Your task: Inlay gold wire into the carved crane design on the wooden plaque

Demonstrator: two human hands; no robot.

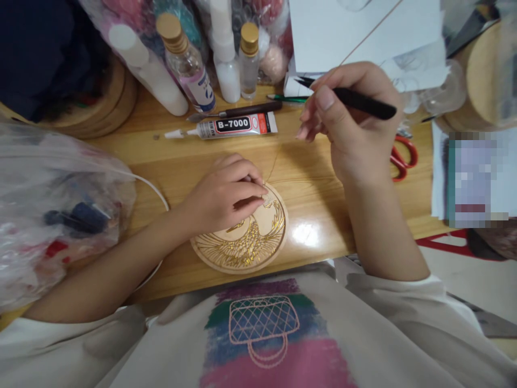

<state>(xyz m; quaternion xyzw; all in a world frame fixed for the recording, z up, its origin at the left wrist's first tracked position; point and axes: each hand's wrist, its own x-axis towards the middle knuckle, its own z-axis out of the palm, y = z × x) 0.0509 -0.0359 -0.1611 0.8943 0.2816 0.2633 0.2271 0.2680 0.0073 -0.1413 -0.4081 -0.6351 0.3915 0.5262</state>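
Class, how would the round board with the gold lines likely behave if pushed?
The round board looks thin and flat, so it would probably slide rather than tip. The glossy tabletop may help it glide, though the left hand over it could hold it back. Fine gold lines suggest a delicate surface.

A bright reflection [306, 235] gleams on the glossy wooden tabletop [315, 186].

And it's L hand [228, 191] on the round wooden disc [242, 257], over its gold pattern [252, 240]! R hand [359, 118] is up above the table [311, 191], gripping black tweezers [365, 104]. Glue tube [236, 126] lies btwn bottles [197, 86] & disc; red scissors [409, 156] nr R wrist [365, 186].
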